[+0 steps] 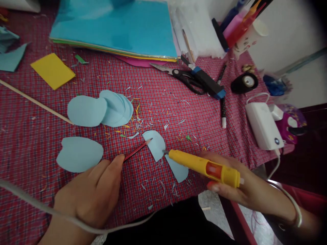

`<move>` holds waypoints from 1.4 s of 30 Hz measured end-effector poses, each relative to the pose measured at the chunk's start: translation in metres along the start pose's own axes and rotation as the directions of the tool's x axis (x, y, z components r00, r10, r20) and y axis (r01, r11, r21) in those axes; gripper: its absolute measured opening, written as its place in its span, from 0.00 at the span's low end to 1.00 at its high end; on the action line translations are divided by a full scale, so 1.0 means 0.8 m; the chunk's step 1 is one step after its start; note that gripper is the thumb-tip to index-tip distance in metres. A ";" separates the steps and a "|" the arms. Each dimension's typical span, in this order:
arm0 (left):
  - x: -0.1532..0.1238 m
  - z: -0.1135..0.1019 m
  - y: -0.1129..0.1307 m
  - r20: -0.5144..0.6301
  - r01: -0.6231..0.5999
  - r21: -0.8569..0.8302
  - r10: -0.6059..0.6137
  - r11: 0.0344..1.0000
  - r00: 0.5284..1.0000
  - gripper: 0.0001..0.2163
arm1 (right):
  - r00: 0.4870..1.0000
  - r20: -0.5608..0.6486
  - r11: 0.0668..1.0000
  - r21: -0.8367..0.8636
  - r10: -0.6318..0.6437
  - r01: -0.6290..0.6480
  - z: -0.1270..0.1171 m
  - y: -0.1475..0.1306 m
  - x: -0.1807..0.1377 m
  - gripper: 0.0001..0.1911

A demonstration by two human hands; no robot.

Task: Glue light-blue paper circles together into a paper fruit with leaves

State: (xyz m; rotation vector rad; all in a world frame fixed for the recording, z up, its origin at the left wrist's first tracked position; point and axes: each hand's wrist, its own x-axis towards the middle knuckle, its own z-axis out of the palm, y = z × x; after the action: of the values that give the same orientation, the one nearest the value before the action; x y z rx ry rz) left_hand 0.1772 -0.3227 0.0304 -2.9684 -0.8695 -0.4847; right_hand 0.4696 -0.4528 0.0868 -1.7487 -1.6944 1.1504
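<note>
From where I sit at the head view, a pale cable is nearest, running over the near edge of the worktop and across the left wrist. My left hand is closed on a red pencil, thumb and finger pinching one end. My right hand, out past the near edge, grips a yellow tool with an orange window in its side.

Both tips meet over one spot — the pencil's point overlaps a half-round light-blue paper, and the tool's dark nozzle is at its right side. I cannot tell whether either presses on it. That paper lies toward the near edge, about midway along, with another blue piece partly under the tool.

Just beyond the left hand lies a notched blue petal; farther in, a group of blue ovals overlaps, the end of a thin wooden stick close by. Toward the right edge I see a white device. Deeper still are a yellow square to the left and black-handled scissors beside a blue-and-black cutter. Along the far edge — a stack of coloured sheets, blue uppermost, and a paper cup at the far right corner.
</note>
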 end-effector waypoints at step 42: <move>-0.020 0.008 -0.025 -0.040 0.111 -0.077 -0.114 0.991 0.993 0.13 | 0.963 -0.158 0.839 0.534 0.218 -0.103 0.025 -0.035 0.080 0.09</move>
State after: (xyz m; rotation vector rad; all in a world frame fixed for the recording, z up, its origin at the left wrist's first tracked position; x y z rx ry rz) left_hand 0.1558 -0.3136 0.0179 -2.9734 -1.0412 -0.5974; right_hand 0.4303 -0.3915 0.0817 -1.6065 -0.9918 1.2925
